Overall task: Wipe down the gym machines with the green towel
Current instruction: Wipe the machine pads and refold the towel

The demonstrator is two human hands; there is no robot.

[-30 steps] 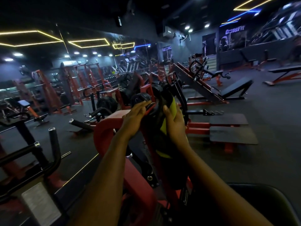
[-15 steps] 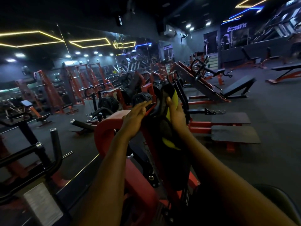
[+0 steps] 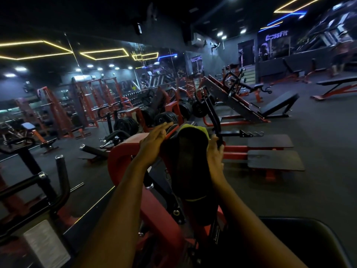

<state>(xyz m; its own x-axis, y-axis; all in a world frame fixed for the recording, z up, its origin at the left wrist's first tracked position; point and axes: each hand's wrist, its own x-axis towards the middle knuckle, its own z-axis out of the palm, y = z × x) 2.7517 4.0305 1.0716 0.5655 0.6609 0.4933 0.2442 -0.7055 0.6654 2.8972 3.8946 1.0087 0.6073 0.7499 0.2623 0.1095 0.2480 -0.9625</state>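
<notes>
On red steel gym machine [image 3: 123, 151], yellow-green cloth towel [image 3: 195, 129] drapes over upright padded top. Fingers of right hand [image 3: 214, 151] curl round towel's right edge. Opposite, left hand [image 3: 153, 139] lies flat, fingers straight, against left side.

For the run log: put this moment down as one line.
yellow-green cloth towel over black padded rest | right hand holds towel | left hand flat on red metal frame
</notes>
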